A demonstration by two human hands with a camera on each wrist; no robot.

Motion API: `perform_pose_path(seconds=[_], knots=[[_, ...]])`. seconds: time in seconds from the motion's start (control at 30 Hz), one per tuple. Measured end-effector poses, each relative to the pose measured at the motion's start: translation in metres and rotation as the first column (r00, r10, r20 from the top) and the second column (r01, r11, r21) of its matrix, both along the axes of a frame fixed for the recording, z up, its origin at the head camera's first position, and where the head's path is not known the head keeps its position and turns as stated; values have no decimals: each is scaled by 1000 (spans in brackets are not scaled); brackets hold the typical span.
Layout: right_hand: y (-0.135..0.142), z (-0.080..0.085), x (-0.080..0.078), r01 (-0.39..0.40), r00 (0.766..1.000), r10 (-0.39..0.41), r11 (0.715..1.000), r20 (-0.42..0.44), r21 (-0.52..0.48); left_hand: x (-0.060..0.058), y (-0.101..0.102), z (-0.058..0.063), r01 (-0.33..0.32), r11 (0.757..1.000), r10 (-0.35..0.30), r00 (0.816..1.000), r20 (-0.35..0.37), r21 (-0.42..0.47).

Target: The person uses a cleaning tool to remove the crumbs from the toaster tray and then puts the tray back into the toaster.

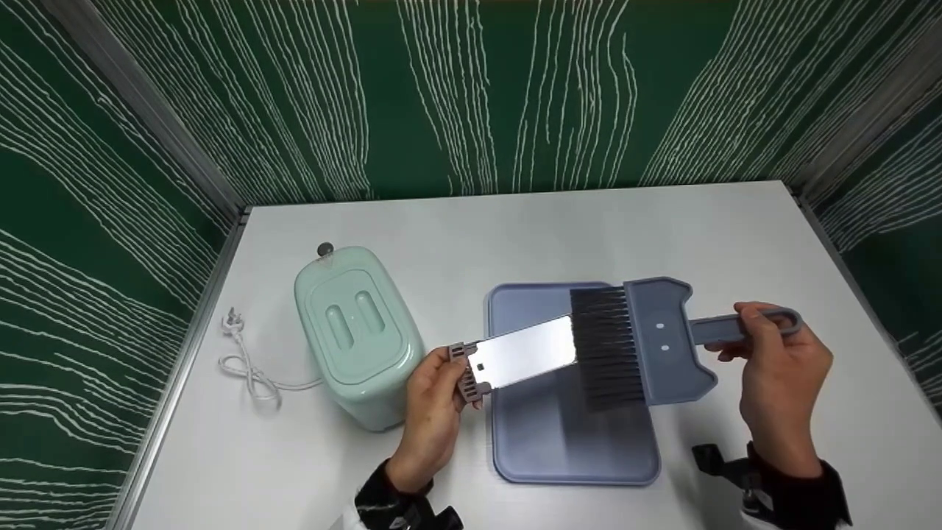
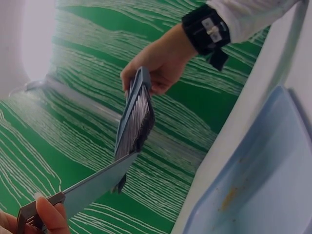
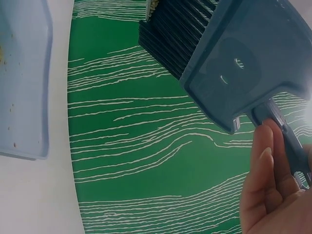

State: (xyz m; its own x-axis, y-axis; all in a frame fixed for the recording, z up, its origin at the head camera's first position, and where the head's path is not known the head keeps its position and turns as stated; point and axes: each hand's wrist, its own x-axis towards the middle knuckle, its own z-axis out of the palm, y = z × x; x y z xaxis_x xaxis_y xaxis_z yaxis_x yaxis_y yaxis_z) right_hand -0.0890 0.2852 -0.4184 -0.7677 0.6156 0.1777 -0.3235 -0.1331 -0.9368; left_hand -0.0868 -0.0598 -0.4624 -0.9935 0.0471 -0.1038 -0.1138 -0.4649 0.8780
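My left hand (image 1: 434, 416) pinches the grey slotted end of a flat metal crumb tray (image 1: 524, 352) between thumb and fingers. The right hand (image 1: 784, 379) grips the handle of a blue-grey hand brush (image 1: 666, 346). Dark bristles (image 1: 603, 353) meet the far end of the crumb tray, and part of that end is hidden under them. Both are held above a shallow blue tray (image 1: 574, 460) on the table. Yellow-brown crumbs (image 2: 229, 197) lie in the blue tray, as the left wrist view shows.
Left of the hands stands a mint-green toaster (image 1: 360, 331) with its lid on, close to the left hand. Its white cord (image 1: 254, 375) and plug lie on the white table (image 1: 412, 228). Green walls with white lines surround the table on the back and sides.
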Motion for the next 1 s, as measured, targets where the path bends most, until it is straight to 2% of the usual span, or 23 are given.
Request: perform_pose_path(seconds=[0.43,0.57,0.73,0.83,1.0], knots=[[4,4,3,20,999,-21,999,-26,-47,0,0,-1,2,1000,-2,1000,-10,5],[4,4,4,33,998,-37,995,-50,-91,0,0,-2,-2,1000,2,1000,-13,1],[-1,5,4,28,996,-44,980,-78,-197,0,0,-2,-6,1000,6,1000,-11,3],[-8,6,5,8,998,-24,971,-66,-240,0,0,-2,-5,1000,5,1000,-10,7],[-26,5,8,-62,998,61,981,-14,-185,1,-1,-3,0,1000,0,1000,-23,-6]])
